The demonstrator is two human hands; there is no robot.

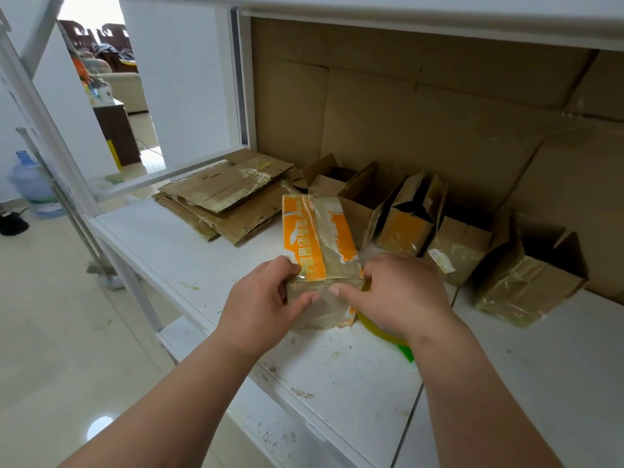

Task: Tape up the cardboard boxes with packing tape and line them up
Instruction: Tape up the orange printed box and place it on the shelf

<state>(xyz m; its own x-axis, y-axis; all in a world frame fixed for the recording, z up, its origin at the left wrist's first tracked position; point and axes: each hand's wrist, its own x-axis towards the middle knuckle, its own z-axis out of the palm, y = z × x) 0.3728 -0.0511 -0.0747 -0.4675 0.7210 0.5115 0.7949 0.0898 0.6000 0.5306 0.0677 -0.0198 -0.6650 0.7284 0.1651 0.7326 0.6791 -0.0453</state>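
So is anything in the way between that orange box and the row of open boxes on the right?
Nothing visible. The orange box, held by the left hand and right hand, has bare shelf up to the nearest open box.

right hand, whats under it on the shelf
Under the right hand a yellowish tape roll curves out, with something green beside it. The hand and wrist cover most of the roll.

both hands (266, 295) grip the orange-printed box (320, 244).
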